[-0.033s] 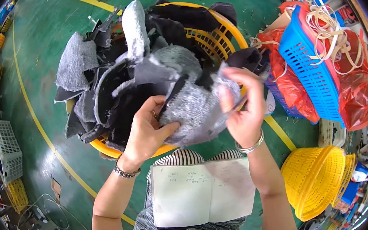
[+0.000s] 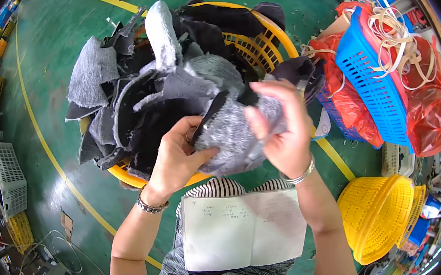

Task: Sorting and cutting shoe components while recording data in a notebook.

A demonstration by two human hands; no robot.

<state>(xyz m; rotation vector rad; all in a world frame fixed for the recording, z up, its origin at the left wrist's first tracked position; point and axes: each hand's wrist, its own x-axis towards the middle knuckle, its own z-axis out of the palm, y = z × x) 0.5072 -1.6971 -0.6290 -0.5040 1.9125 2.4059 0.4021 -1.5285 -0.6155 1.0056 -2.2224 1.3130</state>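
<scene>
Grey fuzzy piece (image 2: 231,136) is pinched by fingers (image 2: 186,124) of the left hand (image 2: 171,158) above the near side of the orange-rimmed basket (image 2: 283,33), right hand (image 2: 291,138) grip can't be told, so if tugged too hard it might get dropped onto the notebook (image 2: 218,240).

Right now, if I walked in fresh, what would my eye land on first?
Probably the big orange-yellow basket at upper centre, heaped with fuzzy grey and dark pieces. In front of it, the left hand grips a fuzzy grey piece, with the blurred right hand at its right side. Next, perhaps, the open notebook on the lap and the bright blue basket with tangled pale straps at right.
</scene>
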